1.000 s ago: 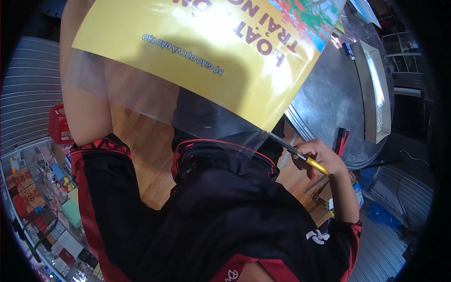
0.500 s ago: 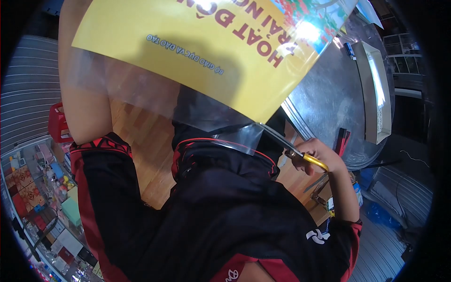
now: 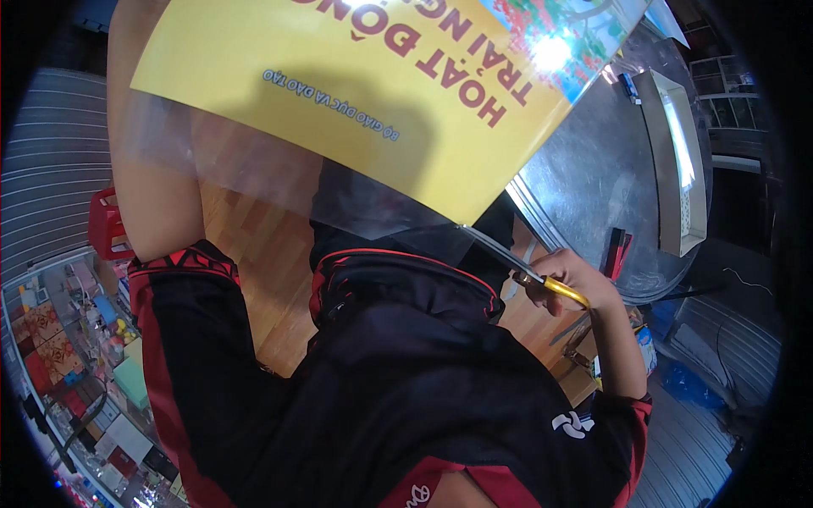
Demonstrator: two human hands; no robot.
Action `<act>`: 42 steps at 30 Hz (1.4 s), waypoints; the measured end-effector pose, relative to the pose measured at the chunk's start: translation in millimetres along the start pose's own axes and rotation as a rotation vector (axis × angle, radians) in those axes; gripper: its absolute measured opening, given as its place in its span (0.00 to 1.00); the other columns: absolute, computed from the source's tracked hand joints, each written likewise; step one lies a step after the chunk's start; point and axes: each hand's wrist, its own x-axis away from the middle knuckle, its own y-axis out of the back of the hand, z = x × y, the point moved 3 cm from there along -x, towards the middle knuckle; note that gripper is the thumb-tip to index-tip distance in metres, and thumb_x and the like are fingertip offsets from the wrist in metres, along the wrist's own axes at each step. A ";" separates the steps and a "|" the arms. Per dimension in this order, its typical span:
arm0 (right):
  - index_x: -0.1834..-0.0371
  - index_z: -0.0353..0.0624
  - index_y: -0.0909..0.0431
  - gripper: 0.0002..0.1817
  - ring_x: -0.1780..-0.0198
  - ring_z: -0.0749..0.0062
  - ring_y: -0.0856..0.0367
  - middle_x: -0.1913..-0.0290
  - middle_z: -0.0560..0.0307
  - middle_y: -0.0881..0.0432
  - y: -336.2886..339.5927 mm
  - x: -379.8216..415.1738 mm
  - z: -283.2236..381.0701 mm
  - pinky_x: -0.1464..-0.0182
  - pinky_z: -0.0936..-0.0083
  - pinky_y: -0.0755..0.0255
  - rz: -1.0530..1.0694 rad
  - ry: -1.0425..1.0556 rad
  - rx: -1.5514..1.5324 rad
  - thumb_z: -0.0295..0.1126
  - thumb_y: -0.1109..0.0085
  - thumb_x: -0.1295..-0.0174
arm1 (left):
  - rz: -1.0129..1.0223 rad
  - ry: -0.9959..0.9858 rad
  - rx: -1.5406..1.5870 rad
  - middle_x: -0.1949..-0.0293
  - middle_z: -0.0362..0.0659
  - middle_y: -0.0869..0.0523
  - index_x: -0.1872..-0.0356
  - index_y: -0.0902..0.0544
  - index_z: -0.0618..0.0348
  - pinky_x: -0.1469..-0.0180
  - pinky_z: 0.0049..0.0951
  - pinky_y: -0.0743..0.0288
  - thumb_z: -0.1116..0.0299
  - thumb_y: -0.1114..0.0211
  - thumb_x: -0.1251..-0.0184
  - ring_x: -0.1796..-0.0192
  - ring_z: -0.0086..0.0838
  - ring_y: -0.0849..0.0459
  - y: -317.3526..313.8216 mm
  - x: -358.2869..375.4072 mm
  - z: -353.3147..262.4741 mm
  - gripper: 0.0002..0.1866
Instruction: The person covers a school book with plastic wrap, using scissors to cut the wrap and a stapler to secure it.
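A yellow book (image 3: 339,144) with a clear plastic cover (image 3: 254,161) fills the top of the view, its printed title upside down. The film reaches past the book's lower edge. My right hand (image 3: 563,279) grips yellow-handled scissors (image 3: 500,247), fingers closed round the handles. The blades point up and left, their tips at the book's lower right corner, against the film. My left forearm (image 3: 157,186) rises along the left side and passes behind the film and book. The left hand itself lies beyond the top edge or behind the book.
A round metal table (image 3: 584,169) stands at the right, with a long pale tray (image 3: 669,169) and a dark red-and-black object (image 3: 616,254) on it. A red stool (image 3: 106,224) and a glass case of small goods (image 3: 85,356) are at the left.
The bright flap of clear film that hung below the scissor tips no longer shows there. The book has tilted slightly. My right hand has stayed almost in place.
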 end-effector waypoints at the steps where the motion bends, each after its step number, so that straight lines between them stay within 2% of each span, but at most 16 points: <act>1: 0.81 0.37 0.30 0.20 0.78 0.84 0.30 0.81 0.64 0.30 0.6 0.0 -2.8 0.76 0.87 0.37 0.002 0.034 0.024 0.43 0.34 0.57 | -0.026 -0.016 -0.022 0.62 0.59 0.21 0.55 0.31 0.79 0.68 0.24 0.22 0.73 0.44 0.44 0.66 0.32 0.17 -0.8 0.5 -0.2 0.19; 5: 0.82 0.38 0.30 0.24 0.78 0.84 0.31 0.81 0.64 0.30 1.5 4.4 -16.3 0.77 0.87 0.39 -0.018 0.084 -0.046 0.48 0.33 0.61 | -0.125 -0.007 -0.067 0.61 0.58 0.21 0.54 0.31 0.77 0.66 0.25 0.22 0.73 0.44 0.43 0.65 0.32 0.18 8.1 1.2 0.7 0.19; 9: 0.76 0.36 0.26 0.30 0.83 0.88 0.36 0.84 0.69 0.33 -4.3 13.2 -40.7 0.80 0.88 0.44 -0.292 0.053 -0.175 0.56 0.34 0.63 | -0.236 -0.131 -0.055 0.60 0.58 0.22 0.53 0.32 0.76 0.64 0.27 0.22 0.74 0.44 0.43 0.64 0.33 0.18 5.9 12.0 1.9 0.19; 11: 0.71 0.35 0.24 0.30 0.85 0.89 0.38 0.85 0.71 0.35 -17.4 3.4 -26.1 0.82 0.88 0.46 -0.805 0.286 -0.281 0.57 0.36 0.60 | -0.424 -0.016 -0.012 0.58 0.58 0.23 0.51 0.33 0.76 0.61 0.30 0.23 0.73 0.45 0.43 0.62 0.35 0.19 5.2 13.0 9.1 0.20; 12: 0.66 0.35 0.24 0.31 0.83 0.90 0.37 0.84 0.71 0.35 -20.2 -6.5 -22.5 0.80 0.89 0.46 -0.887 0.407 -0.329 0.55 0.35 0.59 | -0.408 0.004 0.027 0.56 0.58 0.24 0.49 0.35 0.75 0.59 0.30 0.24 0.72 0.45 0.42 0.59 0.35 0.20 1.1 11.1 15.2 0.22; 13: 0.62 0.33 0.25 0.32 0.81 0.89 0.35 0.83 0.70 0.32 -21.8 -12.9 -18.1 0.79 0.90 0.45 -0.982 0.324 -0.311 0.53 0.34 0.59 | -0.388 0.003 0.033 0.56 0.58 0.24 0.49 0.35 0.75 0.59 0.30 0.24 0.72 0.45 0.42 0.59 0.35 0.20 3.4 9.3 24.9 0.22; 15: 0.63 0.35 0.24 0.18 0.79 0.88 0.34 0.81 0.67 0.29 -29.4 -23.2 22.0 0.77 0.90 0.44 -0.971 0.508 -0.349 0.36 0.35 0.52 | -0.435 0.194 0.167 0.64 0.52 0.20 0.54 0.30 0.68 0.70 0.22 0.21 0.70 0.41 0.43 0.68 0.27 0.17 19.8 7.8 52.8 0.18; 17: 0.66 0.37 0.23 0.11 0.80 0.89 0.34 0.82 0.68 0.29 -29.3 -32.7 32.7 0.78 0.90 0.44 -1.036 0.501 -0.315 0.31 0.38 0.50 | -0.379 0.223 0.122 0.63 0.51 0.20 0.55 0.30 0.70 0.68 0.23 0.22 0.70 0.41 0.43 0.68 0.27 0.17 14.9 4.6 64.5 0.17; 21: 0.71 0.38 0.23 0.09 0.81 0.88 0.35 0.84 0.68 0.29 -20.4 -33.2 31.3 0.78 0.90 0.43 -1.043 0.325 -0.399 0.33 0.38 0.49 | -0.372 0.204 0.263 0.65 0.53 0.19 0.57 0.29 0.71 0.70 0.24 0.21 0.71 0.40 0.44 0.70 0.30 0.17 -9.7 4.4 79.5 0.16; 23: 0.81 0.40 0.32 0.11 0.88 0.87 0.41 0.89 0.68 0.38 -15.5 -32.6 27.8 0.85 0.88 0.52 -1.116 0.360 -0.440 0.33 0.41 0.51 | -0.404 0.241 0.380 0.65 0.53 0.19 0.59 0.28 0.71 0.70 0.24 0.21 0.72 0.41 0.43 0.69 0.30 0.17 -14.5 1.2 88.0 0.14; 27: 0.83 0.41 0.33 0.12 0.89 0.88 0.41 0.89 0.68 0.38 1.3 -16.3 10.9 0.85 0.89 0.52 -1.197 0.379 -0.323 0.32 0.41 0.51 | -0.381 0.310 0.405 0.65 0.51 0.20 0.60 0.27 0.71 0.69 0.24 0.22 0.72 0.42 0.43 0.69 0.29 0.17 -26.7 -14.2 109.9 0.13; 31: 0.81 0.41 0.33 0.10 0.88 0.88 0.40 0.89 0.70 0.38 16.3 8.0 -6.3 0.84 0.88 0.50 -1.150 0.252 -0.313 0.30 0.40 0.52 | -0.377 0.416 0.309 0.65 0.50 0.20 0.59 0.27 0.70 0.69 0.23 0.23 0.71 0.41 0.43 0.70 0.28 0.18 -35.6 -36.4 136.4 0.14; 33: 0.77 0.38 0.25 0.12 0.80 0.87 0.32 0.81 0.66 0.27 28.5 28.1 -31.7 0.77 0.88 0.39 -1.130 0.338 -0.460 0.37 0.39 0.50 | -0.429 0.388 0.302 0.64 0.50 0.20 0.58 0.27 0.70 0.68 0.24 0.23 0.71 0.41 0.43 0.68 0.29 0.18 -31.1 -47.1 152.0 0.14; 35: 0.75 0.37 0.25 0.14 0.82 0.89 0.34 0.83 0.67 0.28 49.2 52.5 -39.8 0.80 0.90 0.42 -1.487 0.294 -0.323 0.38 0.40 0.49 | -0.475 0.359 0.300 0.63 0.50 0.20 0.57 0.28 0.70 0.66 0.24 0.23 0.71 0.41 0.43 0.67 0.29 0.18 -25.5 -56.4 167.6 0.15; 39: 0.72 0.37 0.23 0.12 0.90 0.89 0.41 0.89 0.71 0.36 116.7 132.3 -63.6 0.87 0.89 0.51 -1.867 0.119 -0.219 0.37 0.41 0.49 | -0.466 0.386 0.253 0.58 0.50 0.22 0.55 0.29 0.71 0.62 0.25 0.24 0.71 0.42 0.42 0.62 0.30 0.19 -34.2 -60.5 196.6 0.16; 42: 0.75 0.38 0.24 0.09 0.92 0.88 0.44 0.90 0.71 0.39 167.7 190.0 -73.9 0.89 0.88 0.54 -2.043 0.317 -0.266 0.33 0.39 0.51 | -0.395 0.467 0.233 0.58 0.50 0.22 0.54 0.29 0.71 0.62 0.24 0.25 0.70 0.43 0.41 0.61 0.30 0.20 -59.4 -61.8 225.0 0.17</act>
